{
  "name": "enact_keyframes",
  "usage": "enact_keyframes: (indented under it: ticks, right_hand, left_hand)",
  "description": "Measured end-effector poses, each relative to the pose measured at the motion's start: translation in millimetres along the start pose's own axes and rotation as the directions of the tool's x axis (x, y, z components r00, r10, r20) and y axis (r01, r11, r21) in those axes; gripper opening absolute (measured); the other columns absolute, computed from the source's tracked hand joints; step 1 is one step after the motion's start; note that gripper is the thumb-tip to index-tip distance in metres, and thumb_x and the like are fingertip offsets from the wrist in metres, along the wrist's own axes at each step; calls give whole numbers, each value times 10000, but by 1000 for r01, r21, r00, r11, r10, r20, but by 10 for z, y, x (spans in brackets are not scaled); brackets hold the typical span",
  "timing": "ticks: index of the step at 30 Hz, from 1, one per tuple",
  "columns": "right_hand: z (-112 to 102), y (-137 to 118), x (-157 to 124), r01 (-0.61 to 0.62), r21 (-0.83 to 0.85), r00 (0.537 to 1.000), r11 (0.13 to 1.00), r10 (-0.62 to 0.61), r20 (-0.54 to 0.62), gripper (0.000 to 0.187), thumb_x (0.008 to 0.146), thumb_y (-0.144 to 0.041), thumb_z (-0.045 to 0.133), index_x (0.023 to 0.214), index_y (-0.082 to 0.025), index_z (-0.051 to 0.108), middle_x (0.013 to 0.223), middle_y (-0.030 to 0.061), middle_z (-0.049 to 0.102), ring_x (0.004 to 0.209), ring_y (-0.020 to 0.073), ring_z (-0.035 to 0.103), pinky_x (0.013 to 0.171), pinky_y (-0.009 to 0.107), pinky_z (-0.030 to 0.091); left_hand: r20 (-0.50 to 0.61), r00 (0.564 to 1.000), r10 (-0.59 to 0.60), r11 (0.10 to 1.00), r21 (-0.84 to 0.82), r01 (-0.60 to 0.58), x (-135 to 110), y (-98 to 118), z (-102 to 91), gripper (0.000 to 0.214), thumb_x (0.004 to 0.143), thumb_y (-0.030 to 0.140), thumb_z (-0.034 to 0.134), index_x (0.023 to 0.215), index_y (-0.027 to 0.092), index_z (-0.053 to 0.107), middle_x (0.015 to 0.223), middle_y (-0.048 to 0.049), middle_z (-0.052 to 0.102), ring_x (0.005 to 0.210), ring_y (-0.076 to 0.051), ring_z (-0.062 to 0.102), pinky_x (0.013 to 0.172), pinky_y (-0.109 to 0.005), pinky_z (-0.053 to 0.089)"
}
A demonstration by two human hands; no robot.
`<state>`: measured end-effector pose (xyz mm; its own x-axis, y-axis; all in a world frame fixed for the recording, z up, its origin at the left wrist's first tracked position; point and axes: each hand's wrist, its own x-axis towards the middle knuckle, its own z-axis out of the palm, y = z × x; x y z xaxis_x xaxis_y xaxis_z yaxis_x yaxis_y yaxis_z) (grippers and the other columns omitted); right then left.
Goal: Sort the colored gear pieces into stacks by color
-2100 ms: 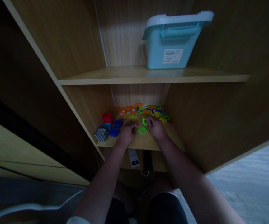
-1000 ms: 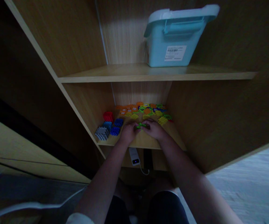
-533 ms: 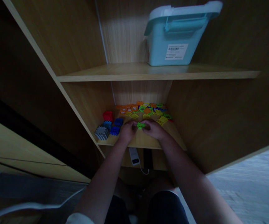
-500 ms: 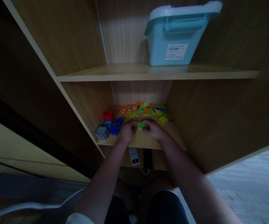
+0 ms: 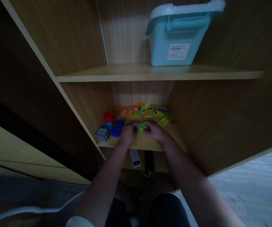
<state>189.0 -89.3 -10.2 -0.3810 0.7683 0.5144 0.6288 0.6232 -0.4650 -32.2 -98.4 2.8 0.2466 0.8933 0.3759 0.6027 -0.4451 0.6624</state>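
Observation:
My left hand (image 5: 128, 133) and my right hand (image 5: 155, 130) meet over the lower shelf (image 5: 147, 144), fingers pinched together on green toothed plastic pieces (image 5: 142, 126) held between them. Behind the hands lies a heap of loose orange, yellow and green pieces (image 5: 145, 111). To the left of my left hand stand assembled cubes: a red one (image 5: 108, 117), blue ones (image 5: 116, 130) and a grey one (image 5: 102, 135).
A light blue lidded storage box (image 5: 177, 36) sits on the upper shelf (image 5: 155, 74). Wooden cabinet walls close in on both sides. A small white device with a cable (image 5: 135, 158) hangs below the lower shelf. My knees are at the bottom.
Both hands came together from flat on the shelf. They picked up green pieces and now hold them joined between the fingertips. The view shifted slightly.

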Motion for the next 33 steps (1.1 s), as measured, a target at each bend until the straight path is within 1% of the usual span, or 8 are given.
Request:
enact_keyframes:
  ticks: [9,12,14,18,20,23,26,33]
  right_hand:
    - [-33,-64,16,14,-14,1000,1000,-14,16,296,906,-229,733,1199,-250,707,1190,66,782,1146,261,708,1051,413,532]
    - [-98,-154,24,-88,-141,994,986,78,-74,211,1001,-365,670,1157,-233,722,1188,100,774,1182,290,678,1087,443,496]
    - [-138,-185,7,-296,-277,945,914,239,-224,245,1049,-370,580,1147,-204,731,1217,159,756,1230,345,646,1104,516,463]
    - [-132,-93,-64,-637,-398,765,660,477,-432,300,999,-202,546,1214,-96,725,1269,310,696,1270,458,613,1060,626,450]
    - [-86,-2,-77,-605,-449,796,657,483,-366,271,953,-142,565,1144,-79,747,1187,313,716,1194,439,658,1025,581,491]
    - [-18,99,-48,-432,-447,901,783,351,-255,216,969,-166,564,1045,-140,764,1064,220,753,1061,333,698,1010,466,536]
    - [-9,124,-17,-356,-349,920,867,259,-295,251,1020,-243,521,1077,-193,760,1062,166,750,1096,304,674,1061,444,526]
    - [-86,168,-100,-713,-253,673,654,538,-507,436,971,-211,484,1318,-50,693,1391,400,597,1351,558,496,1038,814,395]
  left_hand:
    - [12,999,32,999,-4,-32,-4,-8,0,240,898,38,666,1055,206,735,1038,-51,814,976,-207,765,922,-341,597]
    - [15,1000,28,1000,-8,-28,-6,10,-10,227,894,45,665,1039,207,733,1011,-46,813,951,-202,764,905,-332,596]
    - [12,1000,15,1000,-7,-15,-10,25,-17,217,894,52,665,1036,203,733,1005,-52,813,945,-205,765,903,-335,598]
    - [-1,1000,19,1000,-7,-19,-19,38,-19,209,900,56,665,1038,196,733,1003,-58,811,948,-213,765,914,-351,603]
    - [-4,1000,21,1000,-9,-21,-20,34,-15,217,896,46,664,1036,197,734,1003,-58,811,948,-215,766,917,-356,607]
    - [1,1000,19,1000,-9,-19,-17,21,-10,221,894,40,663,1030,199,734,1011,-61,813,959,-221,769,922,-363,611]
    - [0,999,32,999,-8,-32,-16,11,-6,208,897,41,656,1014,195,731,1005,-62,809,966,-220,764,931,-363,606]
    - [6,1000,22,1000,-4,-22,-22,17,-8,213,898,40,653,1035,184,728,1010,-59,806,955,-211,758,921,-354,600]
